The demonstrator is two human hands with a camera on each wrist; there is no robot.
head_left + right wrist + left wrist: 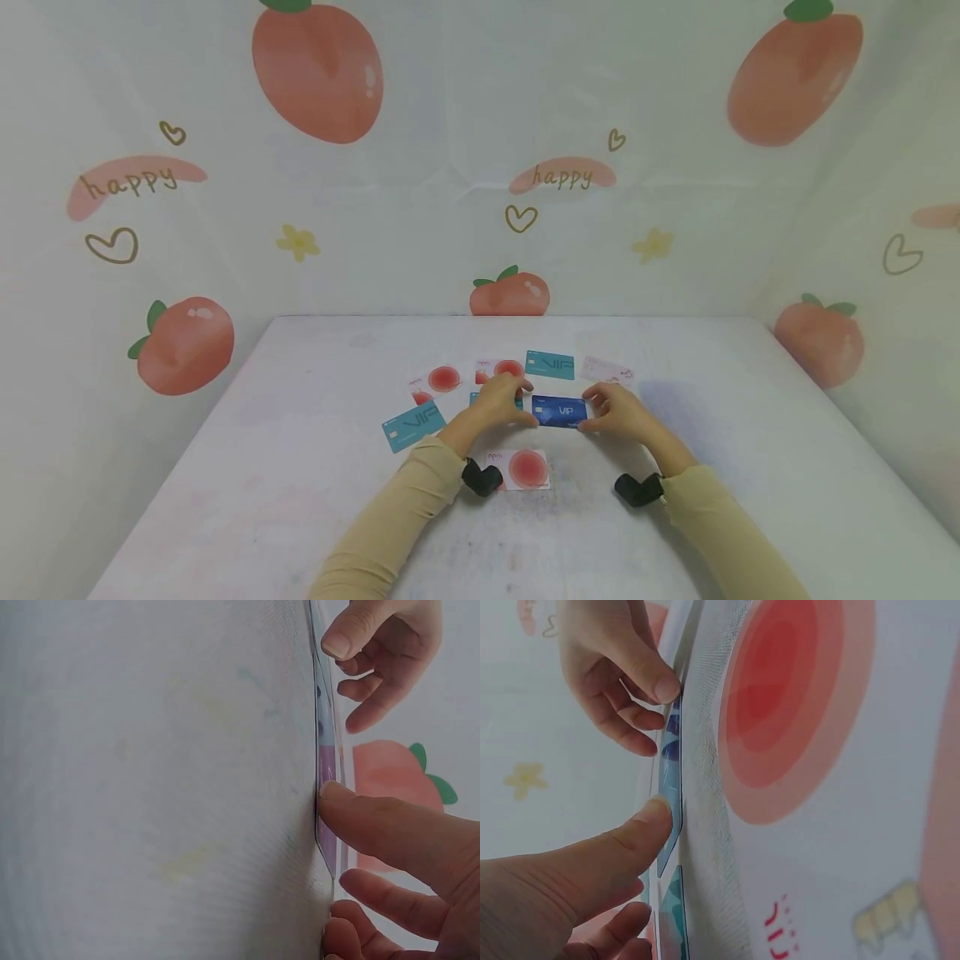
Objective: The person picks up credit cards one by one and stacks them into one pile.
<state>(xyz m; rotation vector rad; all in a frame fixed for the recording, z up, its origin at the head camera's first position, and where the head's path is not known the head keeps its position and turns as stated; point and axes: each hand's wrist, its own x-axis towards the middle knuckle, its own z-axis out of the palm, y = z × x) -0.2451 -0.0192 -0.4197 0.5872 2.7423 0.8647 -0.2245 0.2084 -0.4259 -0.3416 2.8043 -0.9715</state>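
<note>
A blue VIP card [558, 412] lies face up on the table between the two hands. My left hand [497, 403] holds its left end, the thumb [654, 814] at the near corner and the index finger by the far one. At the right end, my right hand [621, 413] has its thumb [339, 796] on the near corner and its index finger at the far corner. A teal card [677, 915] lies just left of the blue one, mostly hidden by my left hand in the head view.
Behind lie a red-circle card [442, 379], another red-circle card [487, 367], a teal VIP card [550, 365] and a pale pink card [607, 369]. A tilted teal VIP card [415, 427] lies left. One more red-circle card [528, 469] sits nearer, partly behind the left wrist camera [482, 477].
</note>
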